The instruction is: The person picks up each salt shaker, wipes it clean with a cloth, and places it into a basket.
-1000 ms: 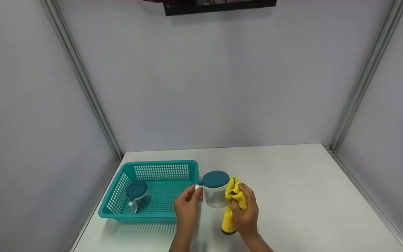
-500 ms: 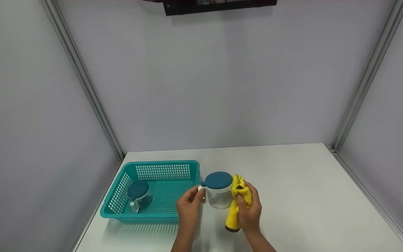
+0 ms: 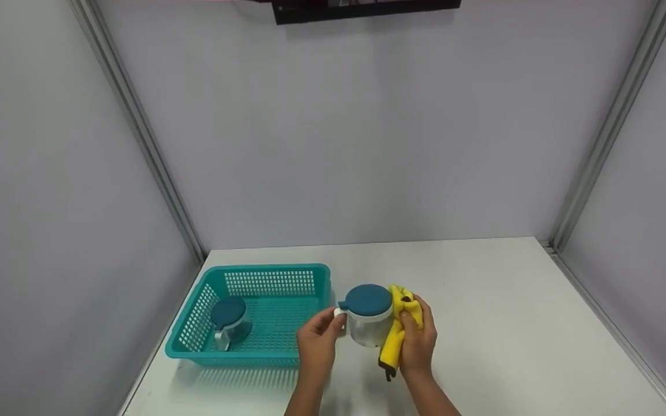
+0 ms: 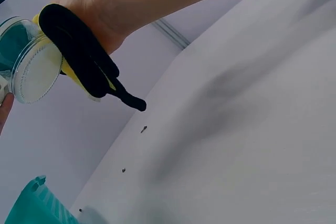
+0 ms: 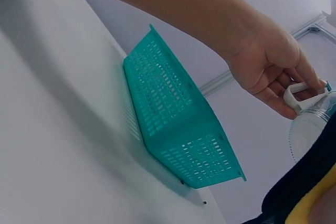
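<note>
A clear jar (image 3: 367, 330) with a blue lid (image 3: 369, 300) is held up over the white table, right of the basket. My left hand (image 3: 317, 345) pinches its white handle (image 5: 295, 98) between thumb and fingers. Against the jar's other side, my right hand (image 3: 420, 346) grips a bunched yellow cloth (image 3: 392, 345) with dark trim. The cloth's dark underside (image 4: 79, 48) and a small hanging strap show in the left wrist view, beside the jar's bottom. Part of the right hand's fingers is hidden behind the cloth.
A teal perforated basket (image 3: 252, 363) stands left of my hands on the table (image 3: 512, 323). Inside it, at the left, sits a second lidded jar (image 3: 237, 332) with its handle facing me. Grey walls enclose the table at the back and sides.
Both hands have shifted slightly right with the jar and cloth. The cloth's lower end has turned, and its small dark strap now hangs in view. The basket stays put.
</note>
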A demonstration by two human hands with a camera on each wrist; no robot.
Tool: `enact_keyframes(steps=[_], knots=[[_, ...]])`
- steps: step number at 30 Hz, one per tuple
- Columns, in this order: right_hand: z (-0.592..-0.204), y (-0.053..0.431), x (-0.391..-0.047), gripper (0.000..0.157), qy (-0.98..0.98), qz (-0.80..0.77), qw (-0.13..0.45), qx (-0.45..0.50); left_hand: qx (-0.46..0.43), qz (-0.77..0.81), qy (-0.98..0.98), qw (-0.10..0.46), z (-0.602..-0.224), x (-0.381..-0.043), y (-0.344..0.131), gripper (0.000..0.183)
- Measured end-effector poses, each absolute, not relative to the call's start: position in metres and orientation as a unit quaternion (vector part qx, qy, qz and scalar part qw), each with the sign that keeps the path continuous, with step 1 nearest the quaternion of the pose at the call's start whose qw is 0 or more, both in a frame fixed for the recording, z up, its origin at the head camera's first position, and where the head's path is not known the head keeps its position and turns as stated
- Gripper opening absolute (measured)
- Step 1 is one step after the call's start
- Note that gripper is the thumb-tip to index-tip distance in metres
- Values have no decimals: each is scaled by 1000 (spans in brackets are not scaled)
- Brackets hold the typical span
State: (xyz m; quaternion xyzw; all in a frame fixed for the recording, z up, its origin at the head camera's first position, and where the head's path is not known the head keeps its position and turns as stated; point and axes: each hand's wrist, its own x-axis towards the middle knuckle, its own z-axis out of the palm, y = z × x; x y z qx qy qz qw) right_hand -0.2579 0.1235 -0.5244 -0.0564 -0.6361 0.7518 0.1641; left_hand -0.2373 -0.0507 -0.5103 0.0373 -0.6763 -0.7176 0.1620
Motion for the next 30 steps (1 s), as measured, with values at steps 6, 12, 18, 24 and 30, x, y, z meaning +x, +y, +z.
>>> enact_keyframes(steps=[6, 12, 18, 24, 30], knots=[[-521, 127, -262, 43, -623, 765, 149, -69, 21, -722, -672, 163, -509, -236, -49, 24], [-516, 129, -263, 43, -619, 767, 156, -68, 3, -723, -673, 154, -507, -236, -45, 25], [-514, 130, -263, 42, -616, 767, 171, -57, -15, -729, -670, 138, -507, -236, -43, 24], [-513, 129, -262, 43, -626, 752, 202, -44, -15, -718, -683, 137, -510, -237, -42, 27], [-513, 126, -260, 44, -644, 727, 235, -36, -13, -721, -679, 140, -510, -237, -41, 30]])
